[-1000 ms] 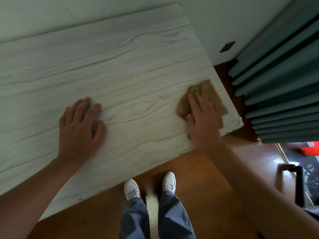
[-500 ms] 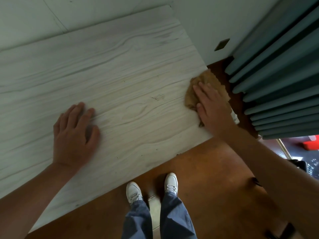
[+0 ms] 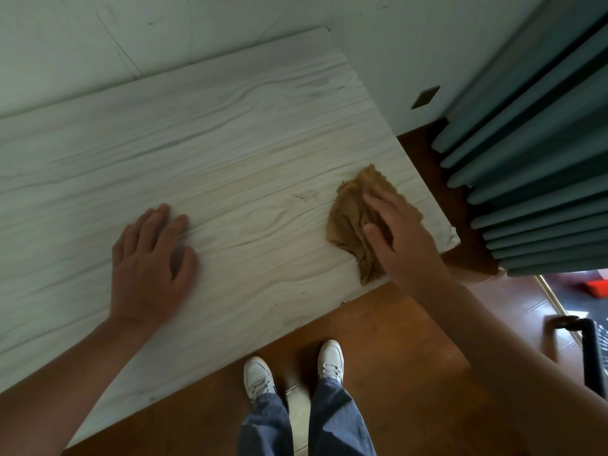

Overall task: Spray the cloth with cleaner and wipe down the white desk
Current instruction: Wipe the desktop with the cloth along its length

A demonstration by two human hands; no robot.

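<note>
A crumpled brown cloth (image 3: 348, 215) lies on the white wood-grain desk (image 3: 230, 143), close to its right edge and front right corner. My right hand (image 3: 401, 232) presses flat on the cloth and covers its right half. My left hand (image 3: 149, 261) rests palm down on the bare desk top, well to the left of the cloth, fingers spread, holding nothing. A small dark scuff mark (image 3: 307, 195) shows on the desk just left of the cloth. No spray bottle is in view.
A white wall (image 3: 378, 60) runs behind the desk. Teal pleated curtains (image 3: 533, 166) hang right of the desk's end. Brown floor (image 3: 378, 340) lies below, with my white shoes (image 3: 330, 358) near the desk's front edge. A black frame (image 3: 589, 353) stands at the far right.
My right hand has slid the cloth back from the desk's right edge toward the left and near side. The cloth is more bunched. My left hand stays flat on the desk.
</note>
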